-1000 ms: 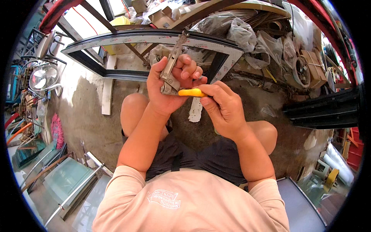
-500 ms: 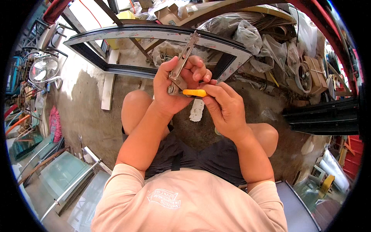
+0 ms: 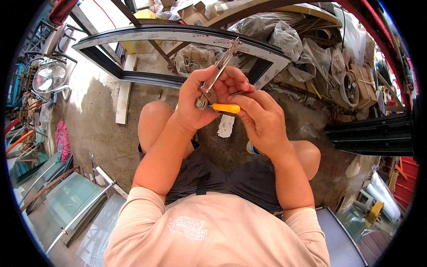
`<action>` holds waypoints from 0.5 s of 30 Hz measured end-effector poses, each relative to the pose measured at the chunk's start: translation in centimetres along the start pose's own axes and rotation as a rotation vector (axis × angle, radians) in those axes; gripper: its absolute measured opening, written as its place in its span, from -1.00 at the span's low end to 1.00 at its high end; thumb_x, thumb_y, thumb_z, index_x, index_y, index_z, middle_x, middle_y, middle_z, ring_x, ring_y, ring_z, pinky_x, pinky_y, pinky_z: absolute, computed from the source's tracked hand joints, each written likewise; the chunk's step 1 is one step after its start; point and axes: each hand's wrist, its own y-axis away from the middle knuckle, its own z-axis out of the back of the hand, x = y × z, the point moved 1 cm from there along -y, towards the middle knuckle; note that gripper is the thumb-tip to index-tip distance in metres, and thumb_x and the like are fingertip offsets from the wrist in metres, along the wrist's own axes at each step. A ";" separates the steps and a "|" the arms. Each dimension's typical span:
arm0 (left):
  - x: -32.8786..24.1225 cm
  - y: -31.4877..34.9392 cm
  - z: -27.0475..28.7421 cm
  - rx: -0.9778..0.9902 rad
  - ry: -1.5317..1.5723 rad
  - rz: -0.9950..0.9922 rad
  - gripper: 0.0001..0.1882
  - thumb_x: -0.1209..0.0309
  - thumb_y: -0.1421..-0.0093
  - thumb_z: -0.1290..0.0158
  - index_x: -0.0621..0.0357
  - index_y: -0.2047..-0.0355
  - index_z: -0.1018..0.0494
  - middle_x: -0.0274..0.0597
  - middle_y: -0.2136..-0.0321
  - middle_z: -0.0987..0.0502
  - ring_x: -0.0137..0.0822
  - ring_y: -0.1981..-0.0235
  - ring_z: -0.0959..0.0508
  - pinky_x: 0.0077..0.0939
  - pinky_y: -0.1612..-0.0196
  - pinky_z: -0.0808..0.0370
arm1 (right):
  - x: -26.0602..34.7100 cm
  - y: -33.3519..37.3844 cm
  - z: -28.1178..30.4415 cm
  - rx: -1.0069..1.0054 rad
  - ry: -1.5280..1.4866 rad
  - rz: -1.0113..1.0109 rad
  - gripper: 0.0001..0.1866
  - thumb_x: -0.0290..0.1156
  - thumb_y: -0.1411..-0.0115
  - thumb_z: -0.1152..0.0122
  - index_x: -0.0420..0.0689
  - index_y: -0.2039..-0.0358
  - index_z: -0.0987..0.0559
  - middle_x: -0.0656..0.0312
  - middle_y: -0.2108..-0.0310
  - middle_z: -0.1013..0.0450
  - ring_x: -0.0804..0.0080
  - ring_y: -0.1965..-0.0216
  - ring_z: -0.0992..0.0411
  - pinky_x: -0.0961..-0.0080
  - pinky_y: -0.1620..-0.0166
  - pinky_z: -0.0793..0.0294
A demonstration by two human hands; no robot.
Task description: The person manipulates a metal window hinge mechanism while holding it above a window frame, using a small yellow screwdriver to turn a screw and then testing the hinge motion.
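The palm-up left hand [image 3: 190, 109] curls around a metal bracket [image 3: 219, 70]; the right hand [image 3: 264, 119] pinches a yellow handle [image 3: 227, 108]. The bracket tilts slightly further right than before.

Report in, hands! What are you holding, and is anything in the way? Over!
Left hand holding jointed metal bar. Right hand holding yellow-orange handle near bar's lower end. Window frame just beyond both hands.
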 end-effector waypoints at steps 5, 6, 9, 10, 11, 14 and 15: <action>0.3 -0.1 -0.3 0.026 -0.085 -0.017 -0.35 -0.07 -0.41 0.27 0.27 -0.10 -0.45 -0.01 -0.08 -0.55 0.00 -0.34 -0.43 -0.09 -0.47 -0.24 | -0.3 0.3 0.3 0.028 0.068 0.037 -0.66 -0.46 -0.10 -0.40 0.03 0.07 -0.69 0.21 0.25 -0.54 0.10 0.21 -0.55 0.20 0.10 -0.56; 0.4 -0.1 -0.3 0.052 -0.124 -0.029 -0.35 -0.07 -0.41 0.26 0.27 -0.12 -0.45 -0.01 -0.10 -0.54 0.00 -0.36 -0.42 -0.08 -0.48 -0.23 | -0.4 0.3 0.3 0.023 0.080 0.043 -0.65 -0.47 -0.09 -0.40 0.03 0.07 -0.69 0.22 0.25 -0.54 0.11 0.21 -0.55 0.20 0.08 -0.56; 0.0 0.2 -1.0 0.021 -0.071 0.070 -0.34 -0.04 -0.43 0.28 0.30 -0.18 -0.42 0.00 -0.15 -0.51 0.04 -0.39 -0.38 -0.07 -0.49 -0.22 | -0.6 0.0 0.6 0.007 0.164 0.137 -0.64 -0.47 -0.05 -0.39 0.06 0.09 -0.68 0.25 0.25 -0.54 0.13 0.20 -0.55 0.17 0.02 -0.53; 0.2 0.2 -0.8 0.042 -0.083 0.033 -0.33 -0.03 -0.45 0.27 0.34 -0.19 -0.43 0.03 -0.17 -0.52 -0.01 -0.35 -0.42 -0.11 -0.46 -0.26 | -0.6 0.0 0.6 0.010 0.181 0.141 -0.64 -0.47 -0.04 -0.38 0.07 0.09 -0.68 0.26 0.25 -0.54 0.14 0.19 -0.55 0.17 0.00 -0.52; 0.5 0.2 -0.5 0.067 -0.092 -0.003 -0.32 -0.02 -0.47 0.26 0.38 -0.21 -0.43 0.06 -0.19 -0.52 -0.06 -0.30 -0.47 -0.16 -0.42 -0.31 | -0.5 0.0 0.8 0.014 0.202 0.143 -0.63 -0.47 -0.04 -0.38 0.08 0.09 -0.68 0.27 0.25 -0.54 0.15 0.19 -0.55 0.18 -0.02 -0.51; 1.0 0.1 -0.5 0.105 -0.188 -0.129 -0.31 -0.01 -0.48 0.24 0.42 -0.21 -0.45 0.10 -0.23 -0.51 -0.12 -0.28 -0.49 -0.20 -0.40 -0.35 | -0.6 0.0 0.8 0.004 0.229 0.161 -0.64 -0.46 -0.04 -0.37 0.09 0.10 -0.68 0.28 0.25 -0.54 0.17 0.18 -0.55 0.19 -0.03 -0.50; 1.0 0.1 -0.6 0.097 -0.179 -0.113 -0.31 -0.01 -0.47 0.23 0.42 -0.21 -0.45 0.10 -0.24 -0.51 -0.12 -0.29 -0.48 -0.20 -0.41 -0.34 | -0.7 0.0 0.8 -0.003 0.230 0.168 -0.64 -0.46 -0.04 -0.37 0.09 0.10 -0.68 0.28 0.25 -0.53 0.18 0.18 -0.55 0.20 -0.03 -0.49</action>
